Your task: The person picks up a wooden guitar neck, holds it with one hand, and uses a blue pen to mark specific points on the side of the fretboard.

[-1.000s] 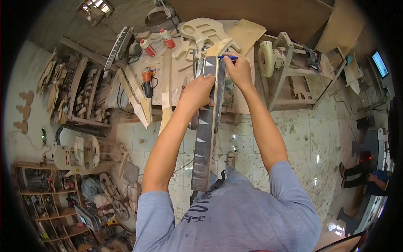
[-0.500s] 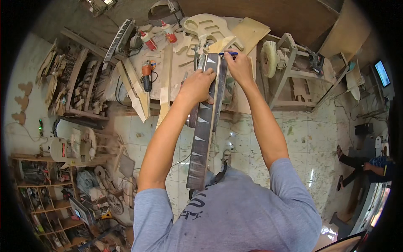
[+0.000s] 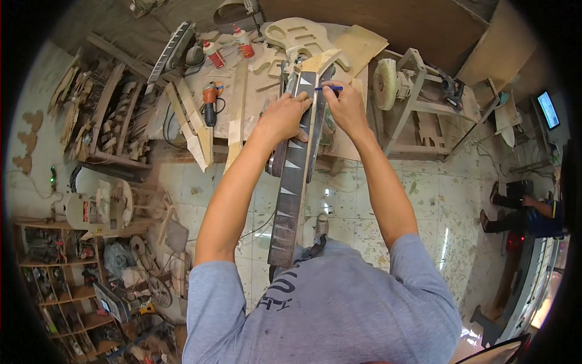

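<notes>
A guitar neck (image 3: 285, 209) with a dark fingerboard and pale triangular inlays runs lengthwise in front of me. Its light wooden headstock end (image 3: 321, 60) points away over the bench, and its near end reaches my shirt. My left hand (image 3: 284, 117) grips the neck from the left, a little below the headstock, fingers lying across the fingerboard. Pinched in my right hand (image 3: 347, 108) is a blue pen (image 3: 321, 88), its tip at the neck's right edge. Under the neck sits a dark machine, mostly hidden.
Behind the neck, a pale guitar body (image 3: 297, 36) lies on the cluttered bench. Two red-and-white glue bottles (image 3: 244, 42), an orange power tool (image 3: 210, 103) and wooden neck blanks (image 3: 237, 109) are to the left. A buffing wheel (image 3: 385, 85) stands right; another person (image 3: 527, 212) sits far right.
My right hand has moved the pen slightly nearer along the neck's right edge. My left hand keeps its hold. The view has shifted a little.
</notes>
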A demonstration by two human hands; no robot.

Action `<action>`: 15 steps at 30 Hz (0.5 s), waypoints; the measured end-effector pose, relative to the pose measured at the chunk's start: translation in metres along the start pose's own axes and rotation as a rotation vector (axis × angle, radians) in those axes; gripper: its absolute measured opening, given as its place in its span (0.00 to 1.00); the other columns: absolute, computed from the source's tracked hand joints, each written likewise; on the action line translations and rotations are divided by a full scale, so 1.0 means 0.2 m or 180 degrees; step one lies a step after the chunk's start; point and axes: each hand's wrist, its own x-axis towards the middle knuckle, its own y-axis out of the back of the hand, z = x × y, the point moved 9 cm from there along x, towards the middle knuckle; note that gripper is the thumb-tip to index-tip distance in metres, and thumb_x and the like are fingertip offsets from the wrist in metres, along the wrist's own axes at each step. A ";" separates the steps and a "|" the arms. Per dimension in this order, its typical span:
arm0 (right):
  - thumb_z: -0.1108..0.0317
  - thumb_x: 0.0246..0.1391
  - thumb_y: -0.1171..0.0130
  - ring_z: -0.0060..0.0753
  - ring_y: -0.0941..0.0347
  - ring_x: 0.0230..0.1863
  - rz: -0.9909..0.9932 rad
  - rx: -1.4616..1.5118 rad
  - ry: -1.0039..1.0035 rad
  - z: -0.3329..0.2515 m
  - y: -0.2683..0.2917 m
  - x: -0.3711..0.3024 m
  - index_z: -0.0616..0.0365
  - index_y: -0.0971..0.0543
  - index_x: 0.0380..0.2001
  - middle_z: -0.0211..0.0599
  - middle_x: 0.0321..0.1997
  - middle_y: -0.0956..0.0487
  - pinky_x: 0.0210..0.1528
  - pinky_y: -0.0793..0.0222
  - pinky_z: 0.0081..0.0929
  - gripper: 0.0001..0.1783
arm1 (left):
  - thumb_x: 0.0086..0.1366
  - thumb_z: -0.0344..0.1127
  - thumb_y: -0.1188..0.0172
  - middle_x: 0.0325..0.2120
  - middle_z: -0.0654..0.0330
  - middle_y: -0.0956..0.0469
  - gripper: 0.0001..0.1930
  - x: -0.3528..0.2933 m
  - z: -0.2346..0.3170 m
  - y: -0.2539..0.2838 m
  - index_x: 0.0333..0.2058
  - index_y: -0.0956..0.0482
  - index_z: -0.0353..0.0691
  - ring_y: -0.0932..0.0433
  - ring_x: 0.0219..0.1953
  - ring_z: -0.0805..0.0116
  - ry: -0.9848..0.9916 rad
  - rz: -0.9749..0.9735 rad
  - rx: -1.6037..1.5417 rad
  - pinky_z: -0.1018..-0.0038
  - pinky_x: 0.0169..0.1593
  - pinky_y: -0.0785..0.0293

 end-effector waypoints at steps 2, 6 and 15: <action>0.63 0.53 0.46 0.47 0.23 0.27 -0.0035 0.0028 0.0069 -0.04 0.01 -0.02 0.63 0.18 0.33 0.51 0.25 0.20 0.33 0.30 0.36 0.14 | 0.32 0.39 0.23 0.57 0.61 0.31 0.50 0.00 0.00 0.00 0.60 0.34 0.42 0.32 0.55 0.52 -0.0015 0.0021 -0.0010 0.59 0.57 0.36; 0.63 0.53 0.47 0.48 0.24 0.24 -0.0056 0.0076 0.0058 0.01 0.01 0.02 0.64 0.18 0.31 0.52 0.22 0.22 0.31 0.31 0.37 0.15 | 0.32 0.39 0.23 0.57 0.61 0.31 0.50 0.00 0.00 0.01 0.60 0.33 0.43 0.31 0.54 0.52 0.0016 -0.0003 0.0026 0.59 0.57 0.35; 0.61 0.53 0.47 0.54 0.24 0.27 0.0069 -0.0284 0.0274 0.07 -0.01 0.26 0.66 0.20 0.27 0.57 0.22 0.24 0.32 0.32 0.41 0.16 | 0.36 0.39 0.24 0.59 0.63 0.34 0.48 0.00 -0.01 -0.01 0.60 0.35 0.43 0.32 0.55 0.52 0.0039 -0.0067 0.0046 0.57 0.57 0.35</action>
